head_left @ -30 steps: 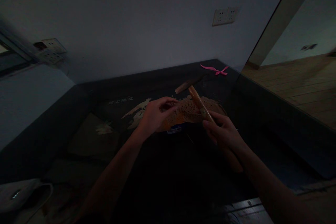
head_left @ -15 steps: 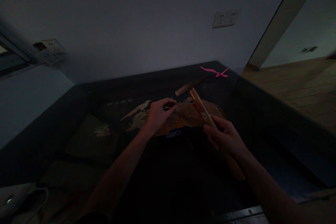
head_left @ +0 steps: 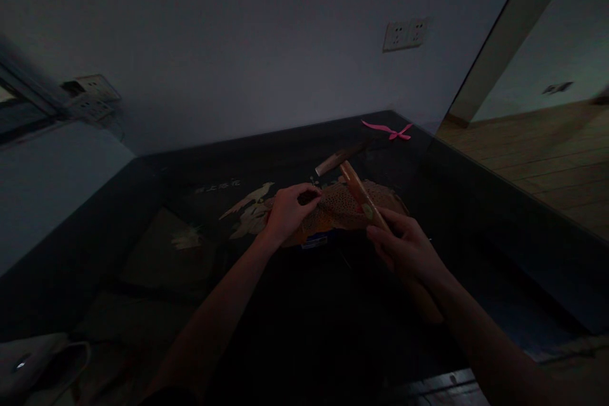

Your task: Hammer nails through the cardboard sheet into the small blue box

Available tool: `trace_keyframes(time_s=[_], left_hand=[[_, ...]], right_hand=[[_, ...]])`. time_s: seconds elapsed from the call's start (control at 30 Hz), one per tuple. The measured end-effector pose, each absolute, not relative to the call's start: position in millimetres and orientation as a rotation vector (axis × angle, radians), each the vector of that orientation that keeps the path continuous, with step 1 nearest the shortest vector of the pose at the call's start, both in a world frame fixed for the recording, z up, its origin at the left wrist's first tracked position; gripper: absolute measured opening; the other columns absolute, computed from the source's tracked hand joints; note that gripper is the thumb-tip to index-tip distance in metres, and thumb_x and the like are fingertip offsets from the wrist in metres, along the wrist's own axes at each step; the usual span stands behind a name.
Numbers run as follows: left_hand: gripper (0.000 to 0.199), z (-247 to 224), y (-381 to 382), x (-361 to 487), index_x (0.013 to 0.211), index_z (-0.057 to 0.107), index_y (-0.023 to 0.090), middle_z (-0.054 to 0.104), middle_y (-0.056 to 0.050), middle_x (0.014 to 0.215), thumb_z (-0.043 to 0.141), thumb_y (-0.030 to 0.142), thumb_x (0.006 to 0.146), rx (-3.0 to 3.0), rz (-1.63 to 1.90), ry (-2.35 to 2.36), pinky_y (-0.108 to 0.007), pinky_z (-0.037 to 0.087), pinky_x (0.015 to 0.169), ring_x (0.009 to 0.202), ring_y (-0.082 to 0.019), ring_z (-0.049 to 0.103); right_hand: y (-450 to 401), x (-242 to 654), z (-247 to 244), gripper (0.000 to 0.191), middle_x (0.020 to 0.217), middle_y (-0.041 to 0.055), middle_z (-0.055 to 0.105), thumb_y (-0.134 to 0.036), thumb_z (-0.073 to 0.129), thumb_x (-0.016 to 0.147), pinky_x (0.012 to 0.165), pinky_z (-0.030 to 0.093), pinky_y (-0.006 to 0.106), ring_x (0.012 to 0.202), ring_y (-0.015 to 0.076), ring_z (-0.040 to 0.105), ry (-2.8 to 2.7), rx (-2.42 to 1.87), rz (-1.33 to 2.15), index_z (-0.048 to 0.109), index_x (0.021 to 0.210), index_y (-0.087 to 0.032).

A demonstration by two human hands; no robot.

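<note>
My right hand [head_left: 404,242] is wrapped round the wooden handle of a hammer [head_left: 358,189]. The hammer's dark metal head is raised up and to the right of my left fingertips. My left hand [head_left: 291,210] is closed, thumb and forefinger pinched together; whatever sits between them is too small and dark to make out. Its fingertips are at a brown piece with a dotted, honeycomb-like pattern [head_left: 349,210], which lies on the black tabletop [head_left: 304,323]. A blue patch with pale marks [head_left: 314,241] shows under the front edge of this piece.
A pink ribbon [head_left: 392,133] lies at the back right corner. A pale bird design [head_left: 252,198] and white characters decorate the tabletop. Wall sockets [head_left: 403,35] are above it. A white object with a loop [head_left: 33,361] sits at lower left. The room is dim.
The hammer head has shifted very slightly left and down. My left thumb and forefinger have moved a little lower, closer to the patterned piece. The view has shifted slightly.
</note>
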State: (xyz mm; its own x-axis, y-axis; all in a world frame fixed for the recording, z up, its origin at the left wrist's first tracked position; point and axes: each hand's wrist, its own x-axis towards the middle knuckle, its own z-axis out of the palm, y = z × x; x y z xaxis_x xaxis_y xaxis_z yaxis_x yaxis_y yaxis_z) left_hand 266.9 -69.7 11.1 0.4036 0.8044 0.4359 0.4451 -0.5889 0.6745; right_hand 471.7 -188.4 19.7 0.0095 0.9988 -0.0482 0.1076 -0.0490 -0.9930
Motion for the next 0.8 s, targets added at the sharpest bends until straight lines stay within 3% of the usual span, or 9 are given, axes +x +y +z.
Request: trace_keyframes(time_s=[0.3,0.4,0.53,0.8], left_hand=[[0.007,10,-71,267,0.083,0.065,0.018,0.070,-0.002,0.082,0.061,0.019,0.076,2.177,1.044,1.096,-0.026,0.051,0.072,0.077,-0.015,0.066],[0.008,8,-69,267,0.082,0.064,0.018,0.069,-0.002,0.080,0.064,0.018,0.074,2.164,1.046,1.133,-0.025,0.050,0.071,0.075,-0.015,0.066],[0.006,6,-67,269,0.078,0.063,0.017,0.069,-0.002,0.077,0.065,0.020,0.074,2.108,1.040,1.131,-0.024,0.050,0.068,0.072,-0.014,0.065],[0.008,17,-73,270,0.080,0.066,0.018,0.071,-0.002,0.081,0.065,0.017,0.073,2.081,0.949,1.249,-0.026,0.049,0.069,0.074,-0.016,0.066]], right_hand=[[-194,480,43,0.051,0.048,-0.0077,0.043,-0.038,0.058,0.081,0.031,0.033,0.017,0.034,0.0076,0.039,-1.417,-1.390,1.061,0.052,0.126,-0.013],[-201,486,70,0.053,0.055,-0.0041,0.051,-0.038,0.058,0.081,0.032,0.033,0.018,0.038,0.0085,0.042,-1.548,-1.411,0.954,0.052,0.129,-0.016],[-210,488,96,0.045,0.074,0.0033,0.064,-0.035,0.057,0.082,0.043,0.042,0.021,0.057,0.0146,0.056,-1.781,-1.400,0.790,0.058,0.123,-0.018],[-207,482,81,0.033,0.060,0.0005,0.058,-0.024,0.049,0.081,0.042,0.035,0.021,0.047,0.0120,0.048,-2.111,-1.588,0.576,0.065,0.107,-0.011]])
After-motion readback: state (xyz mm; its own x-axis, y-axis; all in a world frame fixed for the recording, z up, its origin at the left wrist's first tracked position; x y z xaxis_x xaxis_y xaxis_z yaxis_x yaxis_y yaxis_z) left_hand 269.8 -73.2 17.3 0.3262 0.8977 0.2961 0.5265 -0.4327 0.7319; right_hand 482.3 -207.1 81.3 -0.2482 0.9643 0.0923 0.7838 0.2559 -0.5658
